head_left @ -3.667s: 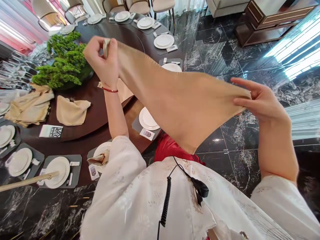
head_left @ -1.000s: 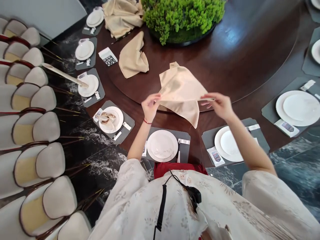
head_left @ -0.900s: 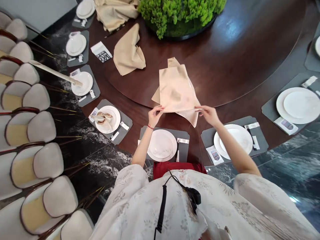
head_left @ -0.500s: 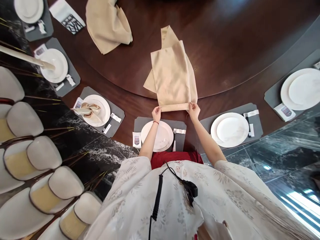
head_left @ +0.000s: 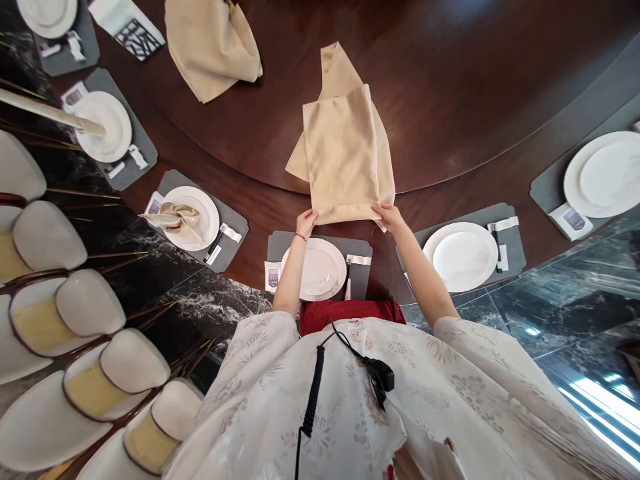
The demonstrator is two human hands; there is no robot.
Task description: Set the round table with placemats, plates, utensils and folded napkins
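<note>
Now our left hand [head_left: 307,223] and right hand [head_left: 389,217] grip the near hem of a beige satin napkin [head_left: 341,152], fingers closed. It lies folded on the dark wooden table [head_left: 450,113] at twelve o'clock, beyond the white plate [head_left: 315,269].

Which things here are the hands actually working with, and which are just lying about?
In use: left hand, right hand, beige cloth napkin.

Lying about: crumpled beige napkin, napkin on a plate, white dinner plate, grey placemat.
</note>
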